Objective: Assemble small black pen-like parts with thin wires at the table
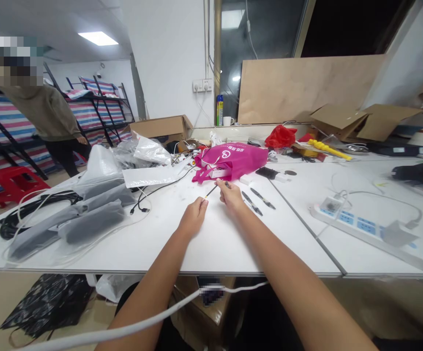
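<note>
Stick (211, 191), thin and dark with a yellowish bit at its lower end, is held just above the table (214, 243), slanting between two hands in front of the pink bag (250, 158). The left hand (192, 218) pinches the lower end between thumb and fingertips; the right hand (230, 195) has its fingers closed at the upper end, and a small dark shape shows among them, too blurred to name. It looks light enough for fingertips alone, probably stiff along its length, perhaps a pen refill, though that is a guess. Something so slim could bend or snap if levered sideways, and if its surface is smooth it could slide or roll in the pinch, so a hold near each end, with the pull kept in line, seems the surest. Two pens (263, 198) (252, 203) lie just beside the right hand, close enough for the wrist to nudge. Further right are a black pad (267, 172) and, past the table seam, a power strip (365, 225). The bag, with a white box (220, 173) at its mouth, crowds the space beyond the fingertips. To the left, a black cable (140, 200) trails near grey sleeves (92, 224), well apart from the grip, and a white cord (152, 319) crosses low over the forearms.
</note>
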Tool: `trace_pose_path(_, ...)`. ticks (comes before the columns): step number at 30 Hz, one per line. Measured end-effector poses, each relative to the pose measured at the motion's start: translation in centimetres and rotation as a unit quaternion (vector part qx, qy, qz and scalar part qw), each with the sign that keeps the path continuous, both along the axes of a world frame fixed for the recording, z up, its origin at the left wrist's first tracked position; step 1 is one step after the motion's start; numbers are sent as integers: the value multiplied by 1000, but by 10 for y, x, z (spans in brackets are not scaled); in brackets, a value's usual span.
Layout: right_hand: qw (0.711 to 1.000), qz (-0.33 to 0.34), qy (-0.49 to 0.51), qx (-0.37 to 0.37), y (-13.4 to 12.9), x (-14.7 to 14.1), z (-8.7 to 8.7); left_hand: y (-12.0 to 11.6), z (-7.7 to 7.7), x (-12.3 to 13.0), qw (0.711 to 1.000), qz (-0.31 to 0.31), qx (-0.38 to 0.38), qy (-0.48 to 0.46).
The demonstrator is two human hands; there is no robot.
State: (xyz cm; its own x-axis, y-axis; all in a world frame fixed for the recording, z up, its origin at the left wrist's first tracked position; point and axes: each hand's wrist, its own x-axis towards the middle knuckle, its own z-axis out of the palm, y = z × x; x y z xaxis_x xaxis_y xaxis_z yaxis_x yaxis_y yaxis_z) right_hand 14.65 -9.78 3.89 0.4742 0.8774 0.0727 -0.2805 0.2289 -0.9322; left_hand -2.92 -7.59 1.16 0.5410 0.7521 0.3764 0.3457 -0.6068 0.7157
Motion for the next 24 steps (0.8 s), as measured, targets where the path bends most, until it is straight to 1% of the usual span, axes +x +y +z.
trace_pose_path(4,998,-1,-65,3,1,3,1,2,-2,1,1000,-4,-5,-10)
trace_pose_path(6,992,16,-121,13,-1,0,1,2,-1,3,1000,-8,-11,-24)
trace_pose_path(7,987,32,-153,20,-3,-3,2,1,0,4,999,-9,-29,-40)
trace_pose_path(8,981,51,-186,27,-5,-6,3,0,2,5,996,-11,-67,-61)
trace_pose_path(9,975,69,-210,32,-7,-10,4,-2,4,6,988,-15,-125,-86)
trace_pose_path(10,971,83,-223,31,-9,-14,5,-3,6,7,974,-20,-196,-109)
trace_pose_path(12,970,94,-221,25,-12,-19,8,-5,10,7,931,-38,-331,-147)
trace_pose_path(13,971,95,-216,21,-13,-21,9,-6,12,7,910,-51,-379,-161)
trace_pose_path(15,973,92,-210,18,-13,-21,11,-8,16,6,880,-79,-430,-186)
trace_pose_path(18,977,93,-190,22,-12,-20,10,-10,19,5,847,-116,-469,-220)
trace_pose_path(20,980,95,-171,28,-11,-19,9,-12,20,5,833,-136,-482,-235)
trace_pose_path(22,983,94,-156,35,-11,-20,9,-14,20,7,828,-160,-476,-250)
trace_pose_path(24,983,89,-156,43,-13,-22,11,-15,19,10,832,-182,-448,-271)
